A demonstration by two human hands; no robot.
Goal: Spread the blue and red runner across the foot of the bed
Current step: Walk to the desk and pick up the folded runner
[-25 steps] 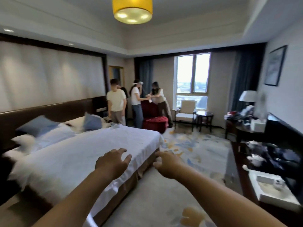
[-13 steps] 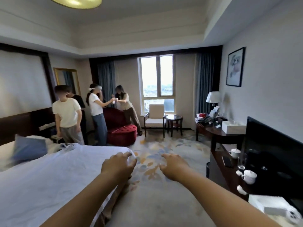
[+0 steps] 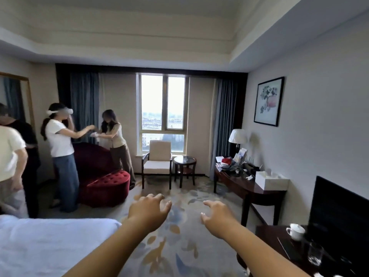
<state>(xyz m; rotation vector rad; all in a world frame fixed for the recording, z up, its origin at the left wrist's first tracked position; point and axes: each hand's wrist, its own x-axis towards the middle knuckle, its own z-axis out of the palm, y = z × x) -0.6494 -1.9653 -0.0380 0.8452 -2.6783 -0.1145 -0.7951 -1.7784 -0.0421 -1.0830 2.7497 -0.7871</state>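
The bed [image 3: 46, 242], covered in white linen, fills the lower left corner; only its foot corner shows. No blue and red runner is visible. My left hand [image 3: 148, 211] reaches forward past the bed's corner, over the patterned carpet, fingers spread and holding nothing. My right hand [image 3: 218, 215] is stretched out beside it to the right, also open and empty, above the carpet.
Several people stand at the left by a red tufted sofa [image 3: 103, 176]. A cream armchair [image 3: 157, 162] and a round side table [image 3: 184, 166] sit under the window. Along the right wall are a dark desk [image 3: 245, 188] with a lamp, a black TV [image 3: 339, 216] and a cup [image 3: 295, 230].
The view has swung right, away from the bed and toward the window and desk. Both hands stayed stretched out and have opened their fingers wider.
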